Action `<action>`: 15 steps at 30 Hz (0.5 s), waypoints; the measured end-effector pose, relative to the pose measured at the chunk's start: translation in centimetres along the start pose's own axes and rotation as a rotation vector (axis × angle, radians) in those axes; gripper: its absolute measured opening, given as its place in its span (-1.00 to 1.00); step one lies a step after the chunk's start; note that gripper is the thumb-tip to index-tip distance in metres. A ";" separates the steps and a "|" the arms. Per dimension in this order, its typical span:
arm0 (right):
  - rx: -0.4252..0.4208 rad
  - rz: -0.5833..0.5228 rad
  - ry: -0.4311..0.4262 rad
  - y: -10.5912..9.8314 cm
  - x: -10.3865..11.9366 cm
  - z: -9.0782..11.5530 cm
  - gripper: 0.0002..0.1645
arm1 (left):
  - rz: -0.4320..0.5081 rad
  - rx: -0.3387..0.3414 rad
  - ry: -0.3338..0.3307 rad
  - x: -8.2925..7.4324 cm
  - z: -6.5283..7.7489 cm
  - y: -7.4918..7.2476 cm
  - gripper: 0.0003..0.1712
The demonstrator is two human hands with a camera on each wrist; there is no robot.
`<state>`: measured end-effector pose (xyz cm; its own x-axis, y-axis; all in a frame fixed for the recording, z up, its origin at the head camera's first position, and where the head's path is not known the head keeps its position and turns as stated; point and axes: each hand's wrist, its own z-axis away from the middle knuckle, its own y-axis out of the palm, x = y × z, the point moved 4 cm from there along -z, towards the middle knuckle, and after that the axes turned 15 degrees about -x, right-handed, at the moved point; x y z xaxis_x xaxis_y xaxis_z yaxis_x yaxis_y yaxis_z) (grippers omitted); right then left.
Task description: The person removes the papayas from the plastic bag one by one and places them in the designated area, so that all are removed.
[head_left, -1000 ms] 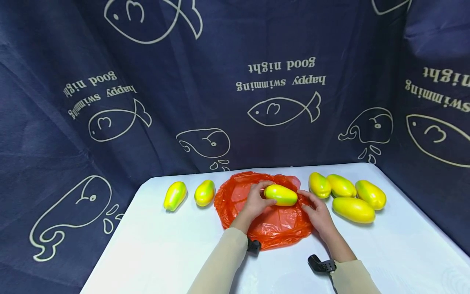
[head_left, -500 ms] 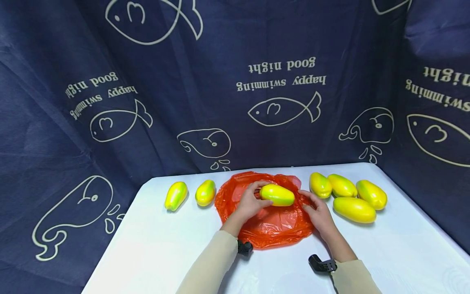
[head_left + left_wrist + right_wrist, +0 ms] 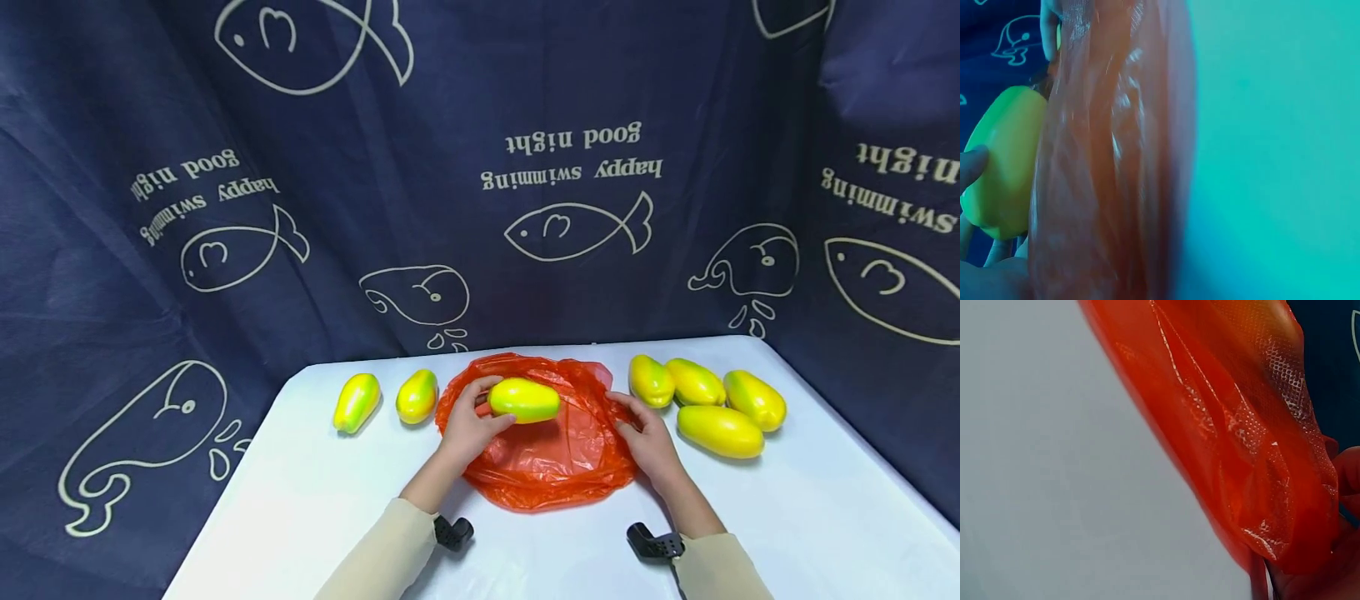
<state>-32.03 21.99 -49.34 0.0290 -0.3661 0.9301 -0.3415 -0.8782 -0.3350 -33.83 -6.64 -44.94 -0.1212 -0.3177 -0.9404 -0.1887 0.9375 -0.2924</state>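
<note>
In the head view my left hand (image 3: 467,432) holds a yellow-green papaya (image 3: 525,401) by one end, over the left part of a red plastic bag (image 3: 551,483). Thumb and fingers lie on opposite sides of this papaya (image 3: 1009,162) in the left wrist view. The bag lies spread with its mouth open and its rim crumpled. At its right rim, my right hand (image 3: 651,442) grips the thin film between thumb and fingers. The right wrist view has the bag's wall (image 3: 1229,444) running up to that hand, whose fingers are partly hidden behind it.
Two papayas stand apart left of the bag, one nearer (image 3: 417,397) and one farther out (image 3: 357,403). Several more form a group on the right, the front papaya (image 3: 720,431) lying lengthwise. A dark blue printed cloth (image 3: 420,192) hangs behind the white table (image 3: 300,500).
My left hand has carried the papaya leftward across the bag, away from the right hand. The right hand keeps its place at the bag's right rim.
</note>
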 end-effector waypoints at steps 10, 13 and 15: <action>-0.002 0.012 0.010 0.0 -0.5 0.4 -0.39 | -0.005 -0.047 0.026 1.0 1.3 -3.9 -0.26; -0.005 0.013 0.001 0.1 -0.4 0.2 -0.39 | 0.009 -0.051 0.014 1.2 1.5 -5.2 -0.26; -0.008 0.015 -0.006 0.1 -0.3 0.2 -0.39 | 0.013 -0.062 0.031 1.2 1.6 -6.0 -0.26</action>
<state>-31.89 21.98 -49.67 0.0293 -0.3811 0.9241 -0.3490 -0.8702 -0.3478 -31.32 -12.47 -44.61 -0.1536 -0.3108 -0.9380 -0.2471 0.9312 -0.2681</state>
